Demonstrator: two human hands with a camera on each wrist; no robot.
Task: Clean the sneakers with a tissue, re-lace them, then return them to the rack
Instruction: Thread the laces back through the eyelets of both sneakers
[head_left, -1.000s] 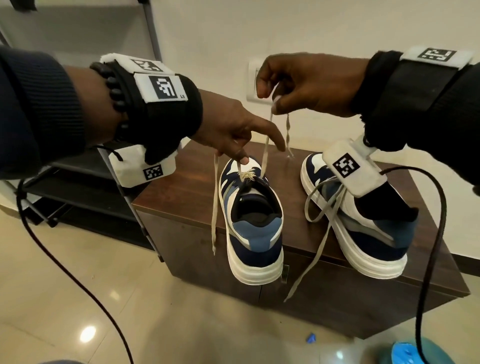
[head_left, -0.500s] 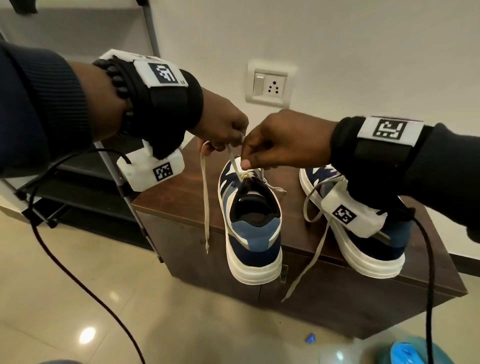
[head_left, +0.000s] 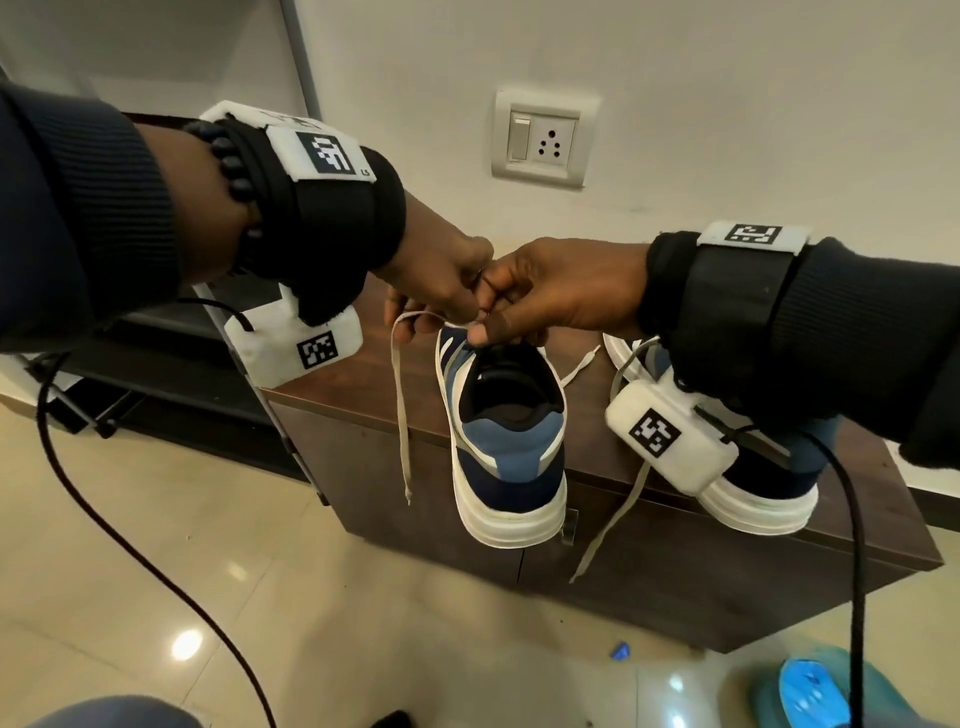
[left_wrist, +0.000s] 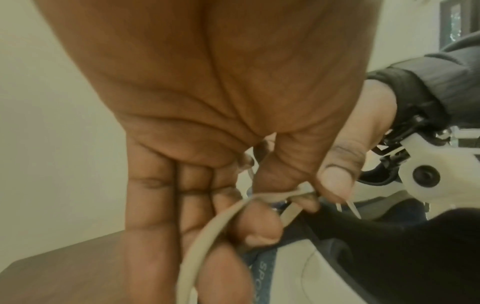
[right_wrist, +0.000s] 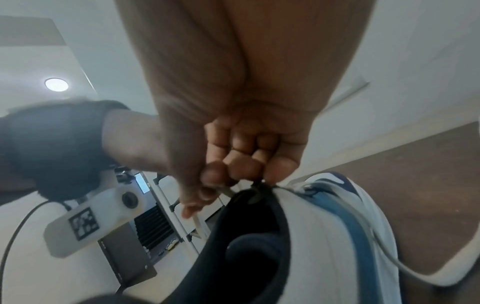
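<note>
Two blue-and-white sneakers stand heel-first on a dark wooden cabinet (head_left: 675, 587). The left sneaker (head_left: 506, 441) sits at the front edge, its heel overhanging. My left hand (head_left: 441, 288) and right hand (head_left: 540, 301) meet just above its tongue, each pinching the beige lace (head_left: 400, 405). The left wrist view shows the lace (left_wrist: 207, 230) running over my left fingers, with my right thumb pressing it. My right hand (right_wrist: 233, 164) has curled fingers at the collar of the sneaker (right_wrist: 324, 236). One lace end hangs left over the cabinet front. The right sneaker (head_left: 763, 493) sits partly behind my right wrist, laces loose.
A black metal shoe rack (head_left: 171, 358) stands left of the cabinet. A wall socket (head_left: 543, 137) is behind the hands. On the tiled floor lie a blue slipper (head_left: 810, 696) at the lower right and a small blue scrap (head_left: 621, 650). Black cables hang from both wrists.
My right hand came down from high above the sneaker to meet my left hand at the tongue. Both hands now pinch the lace close together, and a lace end has dropped onto the cabinet top.
</note>
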